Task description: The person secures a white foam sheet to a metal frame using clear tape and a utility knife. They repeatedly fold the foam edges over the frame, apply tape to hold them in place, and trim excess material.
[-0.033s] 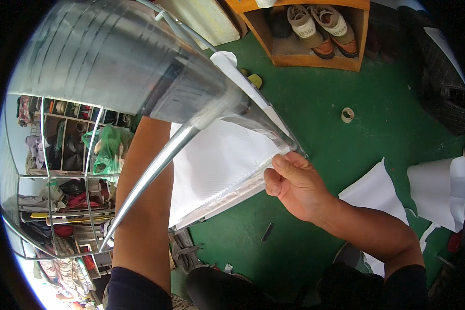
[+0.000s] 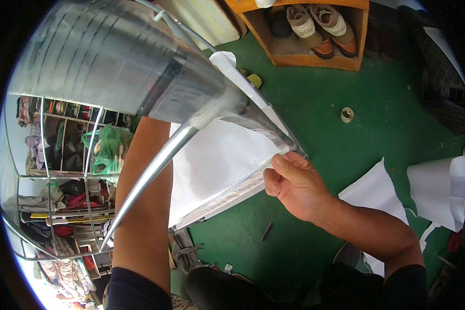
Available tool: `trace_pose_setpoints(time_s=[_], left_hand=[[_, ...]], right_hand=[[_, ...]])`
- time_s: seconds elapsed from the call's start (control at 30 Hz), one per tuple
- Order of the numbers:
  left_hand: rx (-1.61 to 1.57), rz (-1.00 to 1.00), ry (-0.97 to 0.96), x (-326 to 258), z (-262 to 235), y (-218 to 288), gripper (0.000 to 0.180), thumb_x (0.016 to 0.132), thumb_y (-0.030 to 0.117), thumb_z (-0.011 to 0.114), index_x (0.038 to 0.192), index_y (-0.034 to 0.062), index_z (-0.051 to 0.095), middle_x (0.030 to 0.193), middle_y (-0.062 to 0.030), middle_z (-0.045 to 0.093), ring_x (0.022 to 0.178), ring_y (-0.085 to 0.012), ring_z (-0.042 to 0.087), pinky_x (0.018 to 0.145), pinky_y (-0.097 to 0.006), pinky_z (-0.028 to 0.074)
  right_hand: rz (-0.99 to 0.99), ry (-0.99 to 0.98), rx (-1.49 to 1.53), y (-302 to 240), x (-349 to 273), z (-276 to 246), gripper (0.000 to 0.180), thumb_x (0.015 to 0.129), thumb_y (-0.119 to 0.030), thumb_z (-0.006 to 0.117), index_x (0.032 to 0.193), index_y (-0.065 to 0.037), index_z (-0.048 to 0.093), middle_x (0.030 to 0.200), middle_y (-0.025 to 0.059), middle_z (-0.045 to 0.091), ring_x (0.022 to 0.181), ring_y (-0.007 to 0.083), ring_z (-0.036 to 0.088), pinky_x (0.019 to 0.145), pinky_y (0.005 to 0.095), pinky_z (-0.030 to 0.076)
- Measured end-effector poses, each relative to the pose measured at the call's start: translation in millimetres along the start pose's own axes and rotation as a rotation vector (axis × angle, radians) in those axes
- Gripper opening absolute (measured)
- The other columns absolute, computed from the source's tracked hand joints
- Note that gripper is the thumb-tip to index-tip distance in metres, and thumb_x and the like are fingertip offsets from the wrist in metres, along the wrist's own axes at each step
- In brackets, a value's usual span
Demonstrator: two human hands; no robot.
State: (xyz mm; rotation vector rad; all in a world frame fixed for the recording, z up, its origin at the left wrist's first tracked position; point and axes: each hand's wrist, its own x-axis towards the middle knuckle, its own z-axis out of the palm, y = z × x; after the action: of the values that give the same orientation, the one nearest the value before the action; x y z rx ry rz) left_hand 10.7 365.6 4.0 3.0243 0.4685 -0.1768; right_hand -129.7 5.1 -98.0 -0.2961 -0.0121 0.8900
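Note:
My right hand (image 2: 298, 187) is closed in a pinch at the corner of a clear plastic sheet (image 2: 258, 129), its thumb on top and fingers curled under. A white textured sheet (image 2: 219, 163) lies beneath the plastic, within a slanted frame. My left forearm (image 2: 142, 201) reaches up behind a shiny metal tube (image 2: 157, 170). The left hand itself is hidden behind a large grey, see-through striped panel (image 2: 113, 62), so its fingers do not show.
On the green floor lie a tape roll (image 2: 347, 114), a small dark strip (image 2: 266, 232) and cut white sheets (image 2: 380, 191). A rolled white sheet (image 2: 436, 194) is at the right. Shoes (image 2: 328, 26) sit in a wooden cabinet (image 2: 318, 62). Cluttered shelves (image 2: 62, 142) stand left, behind metal bars.

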Motion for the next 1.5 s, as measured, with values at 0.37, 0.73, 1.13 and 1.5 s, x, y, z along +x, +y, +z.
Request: trace_pose_setpoints(time_s=[0.37, 0.73, 1.13, 1.5], left_hand=[[-0.309, 0.047, 0.268, -4.8, 11.6, 39.9, 0.027, 0.097, 0.021, 0.052, 0.109, 0.0028, 0.068, 0.093, -0.0134, 0.069, 0.085, -0.0229, 0.061, 0.079, -0.035, 0.049], [-0.544, -0.092, 0.096, 14.5, 24.0, 20.8, 0.035, 0.099, 0.026, 0.05, 0.111, -0.001, 0.068, 0.097, -0.0136, 0.069, 0.087, -0.0223, 0.06, 0.082, -0.035, 0.048], [-0.536, 0.248, 0.473, -25.3, 4.8, 2.4, 0.039, 0.105, 0.031, 0.051, 0.117, -0.0038, 0.064, 0.103, -0.0125, 0.07, 0.101, -0.0193, 0.062, 0.092, -0.031, 0.047], [-0.122, 0.5, 0.457, -341.9, 11.6, 24.9, 0.018, 0.086, 0.006, 0.065, 0.101, -0.0022, 0.065, 0.099, -0.0151, 0.069, 0.091, -0.0323, 0.062, 0.083, -0.043, 0.048]], right_hand=[[0.001, -0.017, -0.008, 2.7, 2.5, -3.6, 0.017, 0.1, -0.023, 0.065, 0.09, -0.009, 0.065, 0.069, 0.0024, 0.057, 0.064, 0.0132, 0.053, 0.061, 0.0295, 0.041], [0.01, -0.04, -0.191, 2.3, -3.4, -8.7, 0.024, 0.102, -0.026, 0.061, 0.088, -0.006, 0.063, 0.071, 0.0033, 0.058, 0.066, 0.0126, 0.052, 0.062, 0.0289, 0.041], [-0.054, -0.015, -0.441, 9.8, -4.6, 1.4, 0.03, 0.105, -0.031, 0.056, 0.102, -0.004, 0.069, 0.065, -0.0022, 0.052, 0.059, 0.0058, 0.045, 0.056, 0.0232, 0.038], [-0.222, 0.114, -0.55, 21.7, 5.1, 6.8, 0.022, 0.1, -0.022, 0.064, 0.084, -0.007, 0.06, 0.066, 0.002, 0.058, 0.056, 0.0087, 0.05, 0.052, 0.0238, 0.037]])
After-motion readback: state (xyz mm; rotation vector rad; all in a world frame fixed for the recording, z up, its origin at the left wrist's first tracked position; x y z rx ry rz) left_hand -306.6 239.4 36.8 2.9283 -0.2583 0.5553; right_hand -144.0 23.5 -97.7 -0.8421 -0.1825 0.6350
